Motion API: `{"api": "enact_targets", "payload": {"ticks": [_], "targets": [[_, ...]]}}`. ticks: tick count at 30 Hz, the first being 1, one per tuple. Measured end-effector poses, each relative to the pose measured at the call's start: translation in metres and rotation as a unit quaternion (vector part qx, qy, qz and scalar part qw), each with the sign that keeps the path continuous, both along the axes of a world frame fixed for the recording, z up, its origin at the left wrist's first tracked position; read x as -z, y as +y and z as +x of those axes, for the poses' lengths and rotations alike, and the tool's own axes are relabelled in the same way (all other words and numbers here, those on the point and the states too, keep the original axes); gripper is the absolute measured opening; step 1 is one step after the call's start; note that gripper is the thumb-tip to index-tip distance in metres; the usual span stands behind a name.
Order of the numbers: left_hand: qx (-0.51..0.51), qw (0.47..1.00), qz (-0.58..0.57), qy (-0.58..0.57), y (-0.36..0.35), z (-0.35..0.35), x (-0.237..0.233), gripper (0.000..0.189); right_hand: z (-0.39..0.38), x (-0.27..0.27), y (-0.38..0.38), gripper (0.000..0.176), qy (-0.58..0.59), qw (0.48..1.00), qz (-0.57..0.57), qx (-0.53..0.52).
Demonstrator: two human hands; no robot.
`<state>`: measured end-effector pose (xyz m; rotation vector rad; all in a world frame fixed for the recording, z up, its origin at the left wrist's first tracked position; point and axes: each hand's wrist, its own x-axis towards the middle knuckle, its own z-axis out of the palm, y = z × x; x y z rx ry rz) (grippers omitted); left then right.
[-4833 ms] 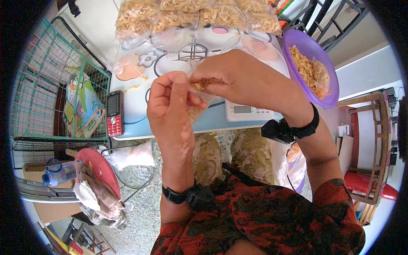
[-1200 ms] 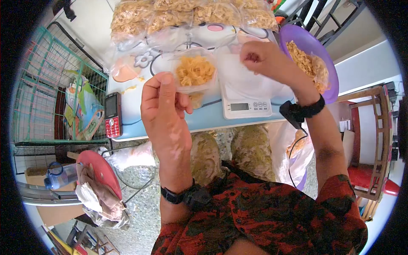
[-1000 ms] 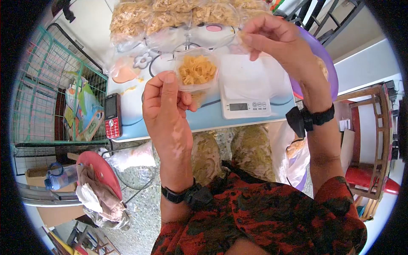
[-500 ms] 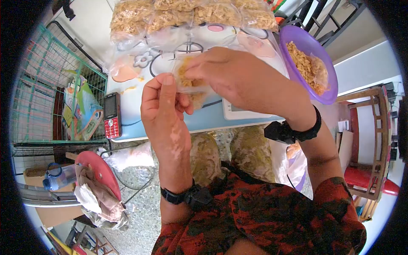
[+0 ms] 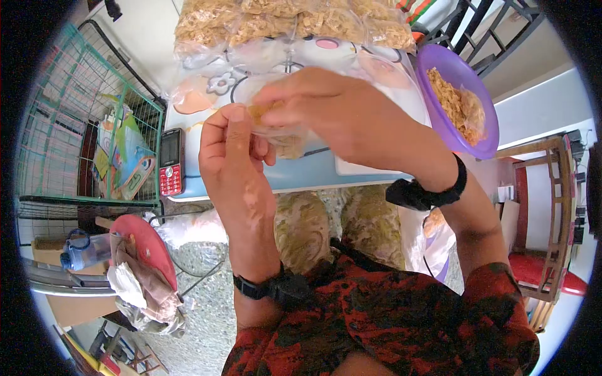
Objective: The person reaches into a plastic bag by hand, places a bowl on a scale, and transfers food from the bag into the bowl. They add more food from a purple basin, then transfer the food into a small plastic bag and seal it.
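Note:
A small clear plastic bag (image 5: 288, 145) with yellowish chips in it is held up over the near edge of the patterned table (image 5: 251, 180). My left hand (image 5: 235, 156) pinches the bag's left side between thumb and fingers. From the right, my right hand (image 5: 342, 116) reaches across, its slightly blurred fingers closed over the bag's upper part. That hand hides much of the bag's mouth. Beneath my right wrist, a flat white device (image 5: 360, 168) is partly covered. Several filled bags of chips (image 5: 329, 25) lie in rows at the table's far side.
On the right stands a purple basin (image 5: 491, 109) with loose chips (image 5: 446, 100) and a plastic bag. A red keypad phone (image 5: 171, 164) lies at the table's left edge. Beyond it is a green wire cage (image 5: 56, 119). A red stool (image 5: 157, 250) with cloths stands lower left.
Both hands and the bag have shifted slightly left in view. My right fingers have moved over the bag's top. The view itself has shifted a little, with the table appearing higher.

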<state>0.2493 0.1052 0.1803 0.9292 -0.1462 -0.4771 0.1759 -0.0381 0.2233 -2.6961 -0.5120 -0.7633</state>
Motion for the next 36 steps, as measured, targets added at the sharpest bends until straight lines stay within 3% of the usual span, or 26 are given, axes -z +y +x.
{"api": "enact_targets", "payload": {"ticks": [1, 4, 10, 17, 20, 24, 29, 32, 36], "targets": [[-0.005, 1.0, -0.004, 0.002, 0.001, 0.0, 0.0, 0.012, -0.005, -0.002, -0.001, 0.017, -0.044, 0.999, 0.017, 0.008], [0.004, 1.0, -0.023, -0.005, 0.005, 0.0, 0.002, 0.013, -0.021, -0.003, -0.014, 0.02, -0.005, 0.997, -0.05, 0.053], [0.018, 0.998, -0.054, -0.005, 0.006, -0.003, 0.01, 0.013, -0.031, 0.01, 0.004, 0.019, 0.034, 0.993, -0.034, 0.109], [0.006, 0.997, -0.076, -0.031, 0.023, -0.013, -0.024, 0.012, -0.038, 0.0, 0.03, 0.016, -0.003, 0.971, 0.169, 0.168], [0.015, 0.997, -0.058, -0.039, 0.032, -0.018, -0.038, 0.012, -0.053, -0.018, 0.047, 0.016, 0.116, 0.917, 0.343, 0.166], [0.05, 0.996, -0.03, -0.065, 0.046, -0.028, -0.045, 0.013, -0.065, -0.018, 0.06, 0.015, 0.062, 0.874, 0.456, 0.157], [0.09, 0.987, 0.016, -0.135, 0.068, -0.037, -0.062, 0.013, -0.082, -0.025, 0.073, 0.018, -0.014, 0.87, 0.48, 0.106], [0.108, 0.981, -0.015, -0.159, 0.079, -0.035, -0.063, 0.033, -0.096, -0.039, 0.08, 0.018, -0.034, 0.86, 0.5, 0.094], [0.09, 0.964, -0.027, -0.247, 0.076, -0.039, -0.063, 0.082, -0.113, -0.055, 0.086, 0.021, -0.044, 0.84, 0.536, 0.073]]}}
